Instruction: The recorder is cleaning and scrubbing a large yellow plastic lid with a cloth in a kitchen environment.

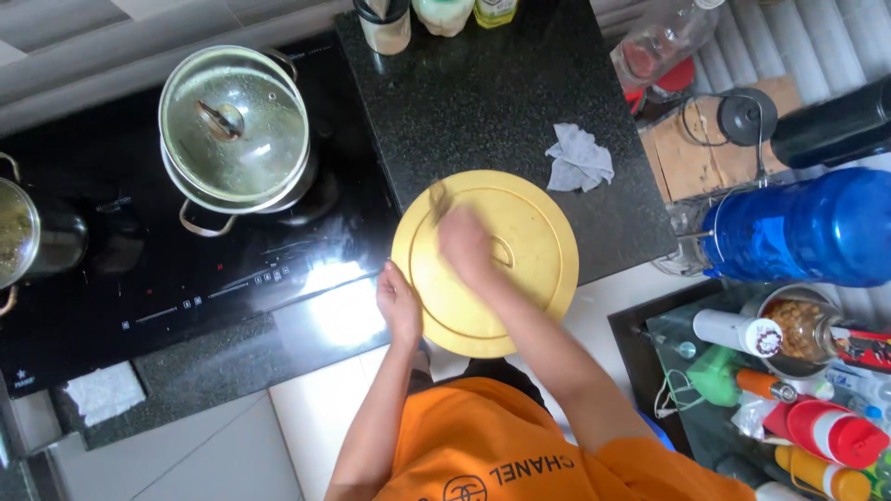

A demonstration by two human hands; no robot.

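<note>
**Two hands at a yellow board beside the hob**

Seen from above, a person in an orange shirt (492, 445) works at a round yellow board (520, 278) that lies flat on the dark speckled tabletop (483, 102), its near edge jutting past the tabletop's front rim. The left hand (399, 301) rests at the board's left edge, its grip curled on the rim. The right hand (466, 243) is over the middle of the board, blurred; its grip looks drawn together, and a thin blurred object (436, 199) shows just beyond it, though what it is and whether the hand holds it cannot be told.

Just behind the board, to the right, lies a crumpled grey cloth (578, 158), apart from the board. To the left is a black hob (186, 269) carrying a steel pot (237, 199) with a glass lid (232, 121); a second pot (23, 232) sits at the far left edge of the view. A folded white cloth (104, 391) lies on the tabletop in front of the hob. Bottles and jars (436, 14) stand at the back of the tabletop. On the right, a large blue bottle (807, 227) lies on a rack, near an open tin (798, 329) and several red- and orange-capped bottles (835, 436) on a glass shelf (668, 334).
</note>
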